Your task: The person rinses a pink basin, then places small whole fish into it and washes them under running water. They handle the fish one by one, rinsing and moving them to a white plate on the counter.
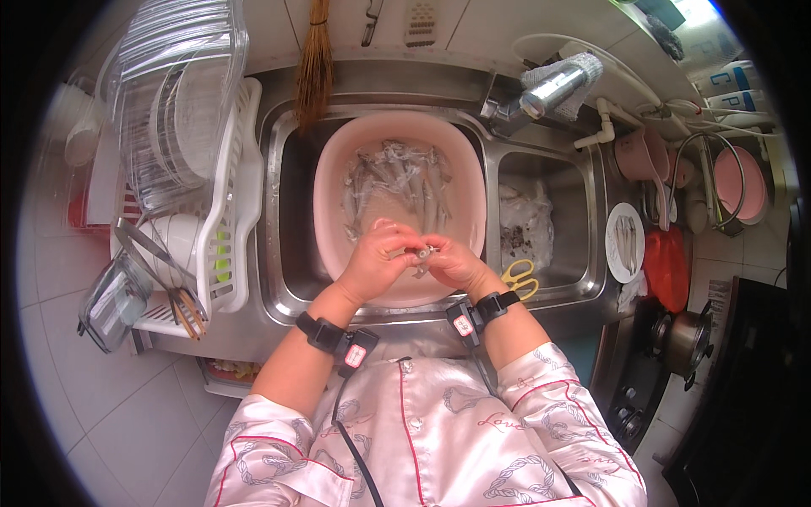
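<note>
My left hand and my right hand meet over the near side of a pink plastic basin set in the left sink bowl. Between their fingertips they hold a small silvery fish, mostly hidden by the fingers. Several slender fish lie in water in the basin. Yellow-handled scissors rest at the near edge of the right sink bowl, beside my right wrist. To the right, a white plate carries several slender fish.
A white dish rack with dishes stands on the left. The right sink bowl holds a plastic bag with dark scraps. A wrapped faucet is behind it. A steel pot and a red bag are at the right.
</note>
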